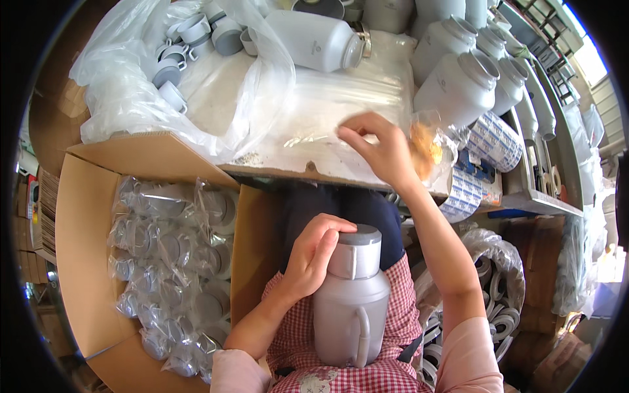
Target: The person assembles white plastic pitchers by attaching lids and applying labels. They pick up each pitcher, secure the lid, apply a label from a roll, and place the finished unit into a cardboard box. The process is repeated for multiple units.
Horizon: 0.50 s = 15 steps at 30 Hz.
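Note:
A grey vacuum jug [350, 314] rests upright in my lap, its side handle facing me. A small-handled cup [354, 260] caps its top, with a dark grey disc uppermost. My left hand [313, 255] wraps the left side of that cup, fingers over its upper edge. Out over the table edge, my right hand [380, 145] is raised with its fingers curled and thumb drawn toward them. Anything between those fingertips is too small or blurred to make out. Just right of that hand lies a clear plastic bag with something orange [424, 147] inside.
An open cardboard box [92, 249] at left holds several bagged jugs. On the table [327, 121] are loose cups [194, 29], plastic film [118, 98], a lying jug [308, 39] and lidless jugs [452, 88]. Printed rolls [495, 141] sit right; a bag of rings [501, 262] stands below.

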Each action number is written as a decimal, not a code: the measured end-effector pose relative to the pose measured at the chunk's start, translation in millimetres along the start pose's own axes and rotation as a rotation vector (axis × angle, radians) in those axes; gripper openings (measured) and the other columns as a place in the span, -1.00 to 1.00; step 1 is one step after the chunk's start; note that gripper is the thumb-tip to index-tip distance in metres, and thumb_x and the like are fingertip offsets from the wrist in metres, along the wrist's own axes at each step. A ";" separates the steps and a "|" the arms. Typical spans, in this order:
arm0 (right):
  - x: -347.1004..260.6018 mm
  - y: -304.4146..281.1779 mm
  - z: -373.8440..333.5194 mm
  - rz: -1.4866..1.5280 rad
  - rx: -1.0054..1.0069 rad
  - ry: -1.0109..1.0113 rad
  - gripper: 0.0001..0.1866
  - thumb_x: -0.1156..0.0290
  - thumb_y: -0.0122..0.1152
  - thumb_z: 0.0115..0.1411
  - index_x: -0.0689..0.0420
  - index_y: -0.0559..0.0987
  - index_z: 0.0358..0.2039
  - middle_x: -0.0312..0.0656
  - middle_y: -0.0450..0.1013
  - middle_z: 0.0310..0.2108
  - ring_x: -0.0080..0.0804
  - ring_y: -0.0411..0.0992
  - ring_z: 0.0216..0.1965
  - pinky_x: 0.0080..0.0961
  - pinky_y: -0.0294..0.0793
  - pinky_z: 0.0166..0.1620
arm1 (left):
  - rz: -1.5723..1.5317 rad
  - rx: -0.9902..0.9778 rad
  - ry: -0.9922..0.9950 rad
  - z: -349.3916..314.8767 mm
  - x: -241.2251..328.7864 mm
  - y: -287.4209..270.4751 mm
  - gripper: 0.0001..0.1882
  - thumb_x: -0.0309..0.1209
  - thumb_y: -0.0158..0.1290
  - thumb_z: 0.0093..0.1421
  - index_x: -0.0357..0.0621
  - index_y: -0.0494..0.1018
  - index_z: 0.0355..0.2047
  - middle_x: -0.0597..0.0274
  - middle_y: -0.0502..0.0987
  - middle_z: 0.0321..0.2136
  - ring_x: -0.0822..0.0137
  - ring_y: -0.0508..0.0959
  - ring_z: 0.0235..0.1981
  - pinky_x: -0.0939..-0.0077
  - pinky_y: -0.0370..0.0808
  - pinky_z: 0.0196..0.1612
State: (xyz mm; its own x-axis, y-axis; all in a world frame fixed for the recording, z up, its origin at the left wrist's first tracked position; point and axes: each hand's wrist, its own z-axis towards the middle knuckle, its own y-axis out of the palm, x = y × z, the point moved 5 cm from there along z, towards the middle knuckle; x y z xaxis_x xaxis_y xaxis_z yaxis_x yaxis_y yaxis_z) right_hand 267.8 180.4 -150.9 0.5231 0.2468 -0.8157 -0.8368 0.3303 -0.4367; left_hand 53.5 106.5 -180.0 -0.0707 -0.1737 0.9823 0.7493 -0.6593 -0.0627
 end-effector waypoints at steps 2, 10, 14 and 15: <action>18.5 24.7 48.8 -0.238 -0.027 -0.129 -0.69 0.22 0.57 0.11 0.14 0.66 -0.29 -0.21 0.56 -0.20 -0.21 0.45 -0.06 -0.31 0.49 0.04 | -0.007 -0.033 -0.029 17.7 -2.2 -11.1 -0.54 -0.22 -0.24 0.60 -0.33 0.57 -0.13 0.04 0.60 -0.11 0.23 0.57 -0.05 0.36 0.44 0.12; 52.4 53.9 72.2 -0.546 -0.150 -0.059 -0.73 0.22 0.31 0.29 0.20 0.68 -0.32 -0.08 0.55 -0.23 -0.02 0.53 -0.13 -0.11 0.53 -0.04 | 0.481 0.202 0.195 83.9 8.1 -77.5 -0.85 -0.48 0.04 0.43 -0.28 0.56 -0.10 0.03 0.62 -0.14 0.11 0.61 -0.10 0.33 0.52 0.01; 56.7 42.0 52.9 -0.199 -0.069 0.125 -0.75 0.32 0.35 0.28 0.29 0.69 -0.25 -0.02 0.58 -0.23 -0.07 0.58 -0.27 -0.24 0.57 -0.14 | 0.677 0.340 0.278 108.4 -13.2 -89.8 -0.70 -0.45 0.09 0.41 -0.29 0.50 0.10 -0.02 0.58 0.06 -0.05 0.55 0.12 0.17 0.48 0.17; 59.9 39.0 51.2 -0.083 -0.038 0.185 -0.76 0.34 0.35 0.27 0.29 0.69 -0.23 -0.02 0.59 -0.23 -0.09 0.59 -0.28 -0.27 0.58 -0.14 | 0.753 0.308 0.330 113.3 -18.0 -87.6 -0.64 -0.42 0.10 0.40 -0.29 0.47 0.15 -0.01 0.53 0.14 -0.06 0.50 0.19 0.14 0.44 0.23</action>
State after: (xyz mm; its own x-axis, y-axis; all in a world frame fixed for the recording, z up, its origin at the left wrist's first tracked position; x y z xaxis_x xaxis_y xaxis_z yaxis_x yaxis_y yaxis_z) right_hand 274.8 254.7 -197.3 0.5547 0.0477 -0.8307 -0.7995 0.3071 -0.5163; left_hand 63.7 250.2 -172.2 0.3631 -0.7173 0.5947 0.8144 -0.0658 -0.5766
